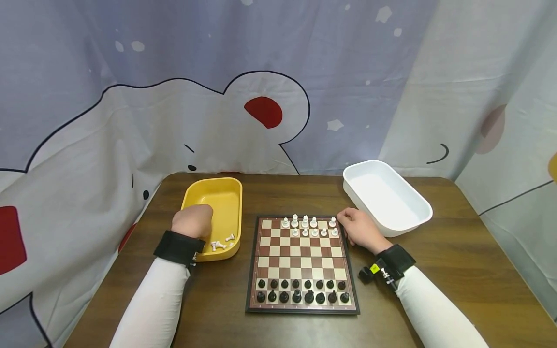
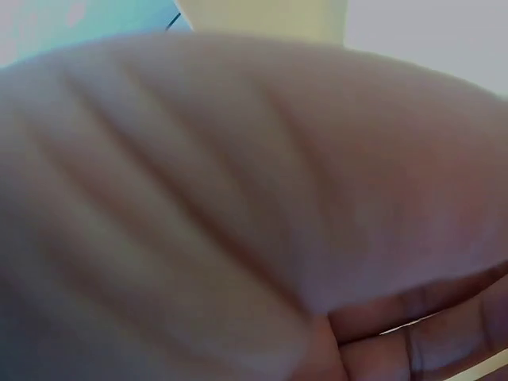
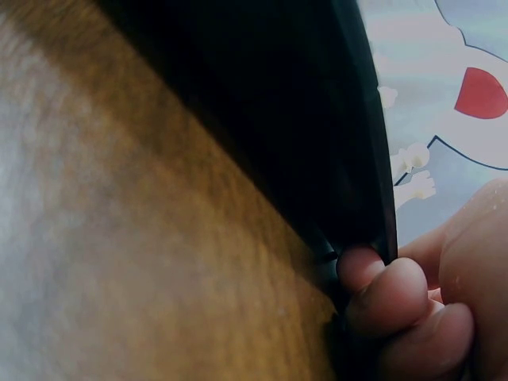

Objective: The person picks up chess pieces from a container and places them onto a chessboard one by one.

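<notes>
A chessboard [image 1: 300, 265] lies on the table with two rows of black chess pieces [image 1: 297, 296] along its near side. White chess pieces [image 1: 305, 222] stand in two partly filled rows at its far side. My right hand [image 1: 360, 228] grips the board's far right corner, fingertips [image 3: 394, 294] curled at the dark edge. Inside the yellow tray [image 1: 240, 212] on the left is my left hand [image 1: 194, 221], bent down over its left side. Its palm [image 2: 198, 206] fills the left wrist view, and what its fingertips hold is hidden. Several loose white pieces [image 1: 219, 245] lie by that wrist.
A white tray [image 1: 387, 193] stands at the back right, just beyond my right hand. On the table [image 1: 217, 304] beside my right wrist is a small black object [image 1: 365, 275]. A patterned curtain [image 1: 196, 121] hangs behind the table's far edge.
</notes>
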Available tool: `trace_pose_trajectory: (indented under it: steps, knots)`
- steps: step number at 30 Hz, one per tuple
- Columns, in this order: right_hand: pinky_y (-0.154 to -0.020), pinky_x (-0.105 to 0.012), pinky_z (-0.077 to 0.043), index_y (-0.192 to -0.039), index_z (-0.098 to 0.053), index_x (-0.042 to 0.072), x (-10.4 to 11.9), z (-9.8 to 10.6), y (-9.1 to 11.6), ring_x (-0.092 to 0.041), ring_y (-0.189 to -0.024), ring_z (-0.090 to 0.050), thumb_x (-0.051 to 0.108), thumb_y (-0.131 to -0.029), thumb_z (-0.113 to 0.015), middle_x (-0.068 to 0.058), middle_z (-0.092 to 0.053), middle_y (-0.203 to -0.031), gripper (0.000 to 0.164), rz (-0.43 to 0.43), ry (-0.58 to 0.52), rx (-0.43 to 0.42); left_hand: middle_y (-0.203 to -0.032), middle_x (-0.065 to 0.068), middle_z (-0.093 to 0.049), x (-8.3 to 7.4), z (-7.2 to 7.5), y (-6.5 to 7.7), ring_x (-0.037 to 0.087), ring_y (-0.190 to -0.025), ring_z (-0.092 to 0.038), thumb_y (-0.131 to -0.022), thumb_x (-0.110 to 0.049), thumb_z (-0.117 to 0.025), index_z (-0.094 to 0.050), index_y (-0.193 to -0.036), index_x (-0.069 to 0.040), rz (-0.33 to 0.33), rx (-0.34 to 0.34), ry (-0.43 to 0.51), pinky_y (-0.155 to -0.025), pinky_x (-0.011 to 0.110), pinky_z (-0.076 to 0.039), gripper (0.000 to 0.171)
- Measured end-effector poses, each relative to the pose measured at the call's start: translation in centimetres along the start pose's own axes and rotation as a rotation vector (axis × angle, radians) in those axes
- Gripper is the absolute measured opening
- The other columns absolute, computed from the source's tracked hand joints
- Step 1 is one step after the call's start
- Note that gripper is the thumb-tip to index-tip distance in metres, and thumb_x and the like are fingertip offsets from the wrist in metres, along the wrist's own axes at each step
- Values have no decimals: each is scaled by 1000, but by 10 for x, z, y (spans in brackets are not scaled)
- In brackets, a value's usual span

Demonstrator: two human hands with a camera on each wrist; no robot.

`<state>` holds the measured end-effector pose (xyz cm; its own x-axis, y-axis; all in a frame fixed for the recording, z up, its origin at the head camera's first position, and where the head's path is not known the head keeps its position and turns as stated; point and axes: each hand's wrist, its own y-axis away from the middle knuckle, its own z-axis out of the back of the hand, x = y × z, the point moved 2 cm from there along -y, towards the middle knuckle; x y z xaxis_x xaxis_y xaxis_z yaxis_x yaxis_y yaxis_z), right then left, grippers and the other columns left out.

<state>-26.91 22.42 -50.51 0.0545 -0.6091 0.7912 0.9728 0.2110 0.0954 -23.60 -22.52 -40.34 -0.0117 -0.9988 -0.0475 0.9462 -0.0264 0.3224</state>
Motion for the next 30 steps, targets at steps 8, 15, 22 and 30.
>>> trace_pose_trajectory:
  steps: [8,15,22,30]
  knots:
    - [-54,-38,-48,-121,-70,1,0,0,1,-22,-45,-58,30,-117,-49,-4,-56,-59,36,1,5,3,-83,12,-65,1,0,-2,33,-81,-61,-92,-4,-79,-75,-101,-2,0,7,-5,-78,52,-53,11]
    - [-53,-36,-48,-122,-70,0,0,0,0,-22,-45,-57,28,-118,-48,-4,-56,-59,36,11,11,1,-82,13,-65,0,6,4,34,-80,-62,-87,-6,-88,-76,-105,1,29,-17,-17,-75,52,-54,23]
    - [-51,-36,-47,-122,-70,-1,-1,0,0,-21,-43,-56,26,-118,-49,-3,-55,-57,34,16,11,-7,-82,12,-66,-2,6,2,33,-79,-62,-84,-11,-92,-78,-104,-1,52,6,-44,-75,50,-54,27]
    - [-51,-36,-47,-121,-70,-1,-1,0,0,-21,-43,-56,26,-118,-49,-3,-56,-58,34,17,15,-9,-83,13,-64,-2,1,2,33,-80,-61,-86,-3,-87,-75,-102,-1,-1,23,-17,-76,49,-54,20]
